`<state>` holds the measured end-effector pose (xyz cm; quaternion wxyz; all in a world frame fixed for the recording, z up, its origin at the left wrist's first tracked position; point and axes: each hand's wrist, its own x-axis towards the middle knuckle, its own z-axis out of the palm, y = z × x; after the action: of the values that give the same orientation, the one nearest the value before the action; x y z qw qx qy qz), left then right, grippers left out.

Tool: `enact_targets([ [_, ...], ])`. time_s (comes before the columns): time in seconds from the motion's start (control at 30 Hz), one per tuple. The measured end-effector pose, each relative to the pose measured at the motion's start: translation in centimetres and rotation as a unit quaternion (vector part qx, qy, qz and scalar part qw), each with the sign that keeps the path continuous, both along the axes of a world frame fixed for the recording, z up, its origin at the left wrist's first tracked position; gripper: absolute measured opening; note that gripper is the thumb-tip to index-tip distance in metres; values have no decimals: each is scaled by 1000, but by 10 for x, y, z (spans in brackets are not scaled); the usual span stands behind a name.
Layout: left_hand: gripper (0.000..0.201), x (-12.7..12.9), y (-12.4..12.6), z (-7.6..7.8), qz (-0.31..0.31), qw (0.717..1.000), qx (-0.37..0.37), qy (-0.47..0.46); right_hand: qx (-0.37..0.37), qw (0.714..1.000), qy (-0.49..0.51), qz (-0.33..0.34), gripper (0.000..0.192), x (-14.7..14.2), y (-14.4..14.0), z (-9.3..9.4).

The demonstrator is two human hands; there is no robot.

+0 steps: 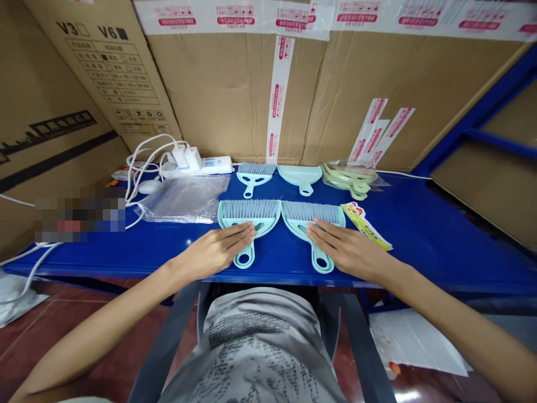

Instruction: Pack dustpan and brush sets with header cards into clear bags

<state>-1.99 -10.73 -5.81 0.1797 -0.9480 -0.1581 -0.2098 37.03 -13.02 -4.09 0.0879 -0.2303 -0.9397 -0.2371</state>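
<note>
Two mint-green brush and dustpan sets lie side by side near the table's front edge, grey bristles pointing away from me. My left hand [226,246] rests flat with straight fingers across the left hand brush [248,210], where it sits in its dustpan. On the right hand brush [312,212], also nested in a dustpan, my right hand [335,242] lies flat in the same way. Palms and fingers hide parts of both handles. Farther back are a loose hand brush [254,178], a mint dustpan [300,177] and a green set [351,179] in clear plastic.
Clear plastic bags [187,198] lie at the left, before a white power strip [216,165] with plugs and tangled cables. A yellow label card [366,225] is beside my right hand. Cardboard [230,89] walls the back of the blue table [436,235].
</note>
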Motion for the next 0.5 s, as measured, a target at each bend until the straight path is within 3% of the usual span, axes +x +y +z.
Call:
enact_targets([
  [0.2, 59, -3, 8, 4, 3, 997, -79, -19, -46, 998, 33, -35, 67, 0, 6, 5],
  [0.37, 51, -1, 10, 1, 4, 997, -68, -25, -45, 997, 37, -54, 62, -4, 7, 4],
  [0.5, 59, -5, 3, 18, 27, 989, -148, -9, -110, 990, 67, -64, 74, 10, 8, 21],
])
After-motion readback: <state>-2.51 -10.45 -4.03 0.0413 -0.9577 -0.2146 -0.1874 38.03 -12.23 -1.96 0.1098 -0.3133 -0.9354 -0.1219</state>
